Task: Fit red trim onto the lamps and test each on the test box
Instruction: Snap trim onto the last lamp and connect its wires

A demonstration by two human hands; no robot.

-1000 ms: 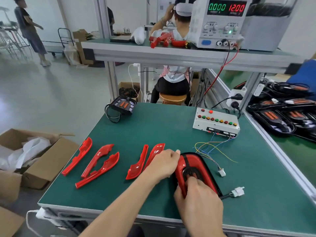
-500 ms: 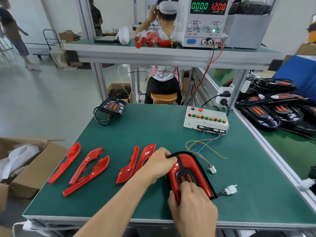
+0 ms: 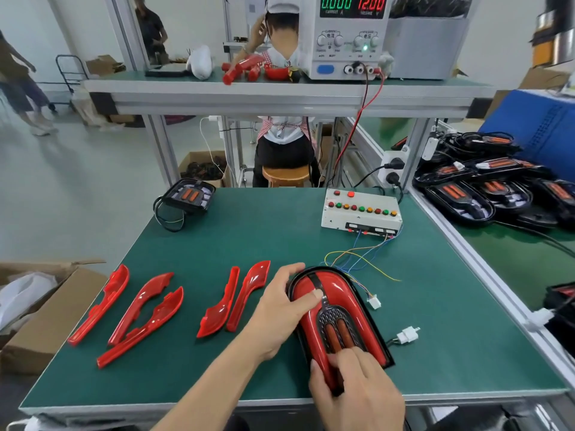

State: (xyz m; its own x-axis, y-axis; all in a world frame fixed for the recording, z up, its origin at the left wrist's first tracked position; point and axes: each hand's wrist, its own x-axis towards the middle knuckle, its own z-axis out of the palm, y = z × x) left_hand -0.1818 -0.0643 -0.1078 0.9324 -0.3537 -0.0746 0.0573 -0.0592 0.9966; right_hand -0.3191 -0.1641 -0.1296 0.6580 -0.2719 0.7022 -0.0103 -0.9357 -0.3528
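Observation:
A black lamp [image 3: 339, 315] with red trim fitted around it lies on the green table [image 3: 280, 237] near the front edge. My left hand [image 3: 280, 309] grips its upper left side, thumb pressing on the red trim. My right hand [image 3: 351, 387] holds the lamp's near end, fingers on the trim. The lamp's white connector [image 3: 407, 335] lies loose to its right. The white test box [image 3: 361, 213] with coloured buttons stands at the back right, its thin wires ending in a small white plug [image 3: 374, 301] beside the lamp. Several loose red trim pieces [image 3: 143, 309] lie to the left.
Another black lamp [image 3: 189, 195] with its cable sits at the table's back left. A pile of black lamps [image 3: 491, 188] fills the bench on the right. A power supply [image 3: 351, 35] stands on the shelf above. Cardboard boxes [image 3: 40, 312] stand on the floor left. A person sits behind the bench.
My view has shifted a little to the left. My left thumb has slid onto the red trim, and my right hand has moved down toward the lamp's near end.

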